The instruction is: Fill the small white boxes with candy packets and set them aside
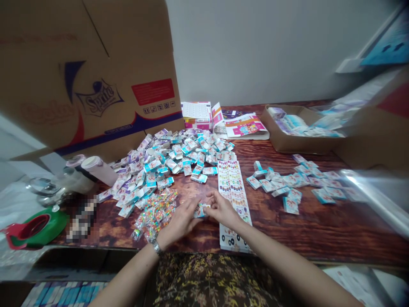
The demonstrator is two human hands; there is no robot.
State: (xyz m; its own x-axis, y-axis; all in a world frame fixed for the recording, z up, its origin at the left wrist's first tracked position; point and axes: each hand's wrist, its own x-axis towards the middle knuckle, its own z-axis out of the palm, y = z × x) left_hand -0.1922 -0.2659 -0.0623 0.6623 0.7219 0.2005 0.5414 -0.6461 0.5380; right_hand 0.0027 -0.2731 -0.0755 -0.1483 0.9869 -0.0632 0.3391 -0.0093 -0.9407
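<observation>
One small box (200,210) is held by the half-curled left hand (181,217) and pinching right hand (223,209); candy packets (157,209) lie at nine o'clock.

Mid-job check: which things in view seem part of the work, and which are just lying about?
Likely in the job:
small box, in the left hand and right hand
piled boxes
colourful packets
boxes at right
printed sheets, perhaps

Probably just lying about:
red-and-green item
Sprite carton
pink packaging
</observation>
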